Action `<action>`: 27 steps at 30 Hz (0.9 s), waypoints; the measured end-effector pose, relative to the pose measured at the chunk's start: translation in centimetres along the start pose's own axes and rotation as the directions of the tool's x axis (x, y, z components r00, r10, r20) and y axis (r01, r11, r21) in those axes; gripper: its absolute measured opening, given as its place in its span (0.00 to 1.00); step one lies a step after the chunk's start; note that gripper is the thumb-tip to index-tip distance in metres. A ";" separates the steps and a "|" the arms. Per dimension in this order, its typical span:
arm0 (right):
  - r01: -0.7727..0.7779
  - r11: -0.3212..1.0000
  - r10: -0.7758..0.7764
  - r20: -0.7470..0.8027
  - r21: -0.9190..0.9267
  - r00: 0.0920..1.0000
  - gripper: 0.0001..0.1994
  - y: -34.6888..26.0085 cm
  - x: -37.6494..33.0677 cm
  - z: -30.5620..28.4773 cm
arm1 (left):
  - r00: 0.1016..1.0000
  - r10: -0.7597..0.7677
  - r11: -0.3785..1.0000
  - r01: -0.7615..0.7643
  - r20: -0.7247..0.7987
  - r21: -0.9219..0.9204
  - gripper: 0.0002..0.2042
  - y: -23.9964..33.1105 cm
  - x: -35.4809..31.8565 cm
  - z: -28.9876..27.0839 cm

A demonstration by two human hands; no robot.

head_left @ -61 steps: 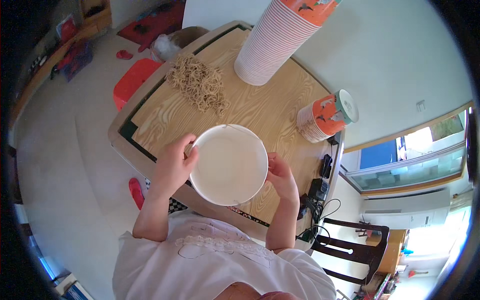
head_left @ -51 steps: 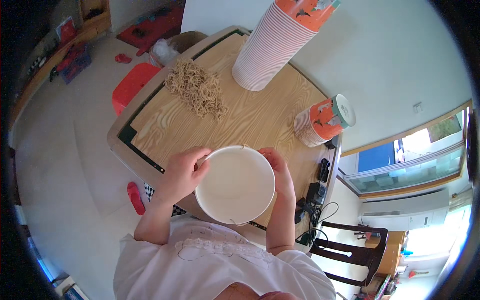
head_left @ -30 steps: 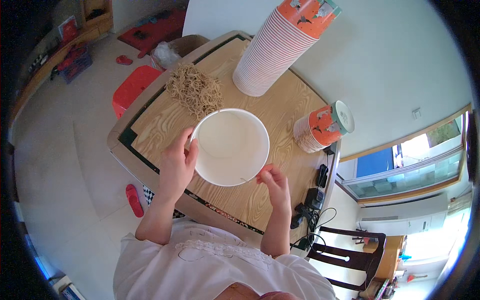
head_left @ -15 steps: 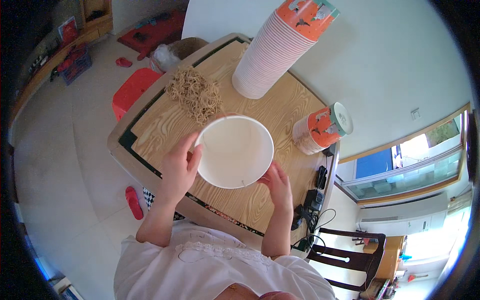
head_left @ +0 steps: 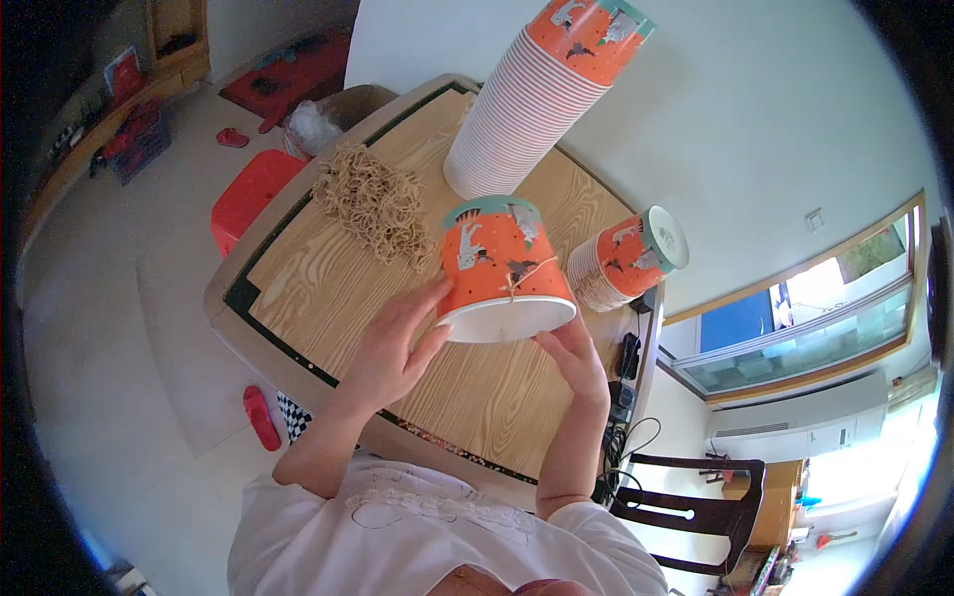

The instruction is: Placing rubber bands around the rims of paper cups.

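Note:
Between my hands is an orange paper bucket (head_left: 492, 258) with a green band and animal pictures, tilted so its white rim faces me and its base points away. My left hand (head_left: 397, 343) grips the rim at the left, thumb at the lip. At the right side of the rim, my right hand (head_left: 576, 360) holds it with thumb and fingers. A thin tan string (head_left: 515, 283) crosses the bucket's side, with a knot near the rim. Beyond the left hand, a heap of tan strings (head_left: 373, 204) lies on the wooden table (head_left: 308, 298).
A tall stack of nested paper buckets (head_left: 532, 109) stands at the table's far side. To the right is a shorter upside-down stack (head_left: 626, 258). Black cables and adapters (head_left: 621, 397) lie along the right edge, near a dark chair (head_left: 696, 507). A red stool (head_left: 253, 194) stands left.
My hands have tipped the bucket over, so its open mouth has swung downward toward me and its orange side now shows. It has also moved slightly right.

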State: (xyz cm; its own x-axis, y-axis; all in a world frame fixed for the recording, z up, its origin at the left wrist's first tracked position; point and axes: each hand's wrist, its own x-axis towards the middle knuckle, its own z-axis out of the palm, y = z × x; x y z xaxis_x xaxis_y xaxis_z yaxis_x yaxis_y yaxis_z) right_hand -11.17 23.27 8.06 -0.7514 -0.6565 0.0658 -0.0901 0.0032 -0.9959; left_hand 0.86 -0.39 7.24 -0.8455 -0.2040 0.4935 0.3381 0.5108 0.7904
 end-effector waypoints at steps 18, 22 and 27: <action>0.133 0.575 -0.662 -0.363 -0.807 0.656 0.30 -5.5 3.0 -24.7 | 0.922 0.384 0.836 -0.328 0.041 -0.439 0.28 3.9 25.5 23.6; 0.068 0.519 -0.663 -0.351 -0.852 0.662 0.30 -2.4 4.4 -28.6 | 0.896 0.443 0.865 -0.427 0.005 -0.264 0.30 1.9 27.7 28.0; -0.095 0.444 -0.558 -0.359 -0.891 0.748 0.35 1.2 3.4 -31.1 | 0.886 0.464 0.857 -0.446 0.009 -0.259 0.30 -0.3 26.4 30.4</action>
State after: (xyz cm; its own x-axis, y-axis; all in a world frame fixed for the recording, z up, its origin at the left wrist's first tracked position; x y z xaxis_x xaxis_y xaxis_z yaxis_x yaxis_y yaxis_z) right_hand -34.16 44.46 8.98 -0.7464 -0.2224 0.6273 -0.5505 0.7359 -0.3941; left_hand -34.16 19.43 9.00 -0.5961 0.0641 0.8004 0.7737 0.3125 0.5511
